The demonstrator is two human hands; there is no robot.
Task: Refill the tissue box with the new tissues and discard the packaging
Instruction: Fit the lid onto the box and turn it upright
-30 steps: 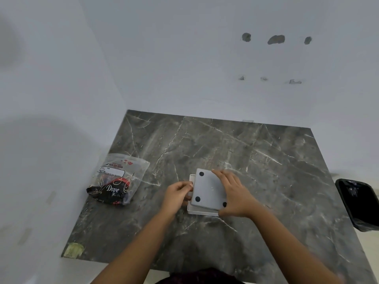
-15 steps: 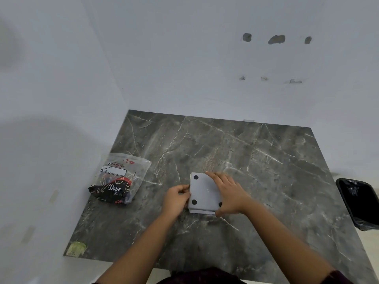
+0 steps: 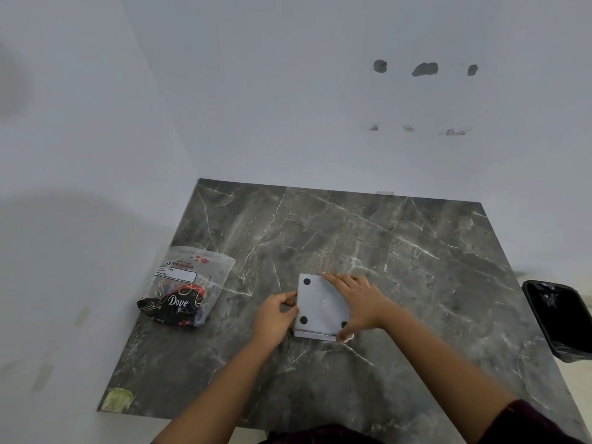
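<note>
A grey square tissue box [image 3: 320, 304] lies upside down on the dark marble table [image 3: 416, 267], its flat base with black rubber feet facing up. My left hand [image 3: 276, 315] pinches the box's left edge. My right hand [image 3: 358, 302] lies flat over the base, fingers spread across its right side and thumb at the near corner. A plastic pack of new tissues [image 3: 185, 288], clear at the top with black and red "Dove" print below, lies to the left, apart from both hands.
A black-lined waste bin [image 3: 559, 318] stands on the floor past the table's right edge. White walls close the table at the back and left. A yellowish sticker [image 3: 118, 398] marks the near left corner.
The base panel, tilted up on the box a second ago, now sits flat on it. Both hands have stayed on the box, with my right hand pressing it down.
</note>
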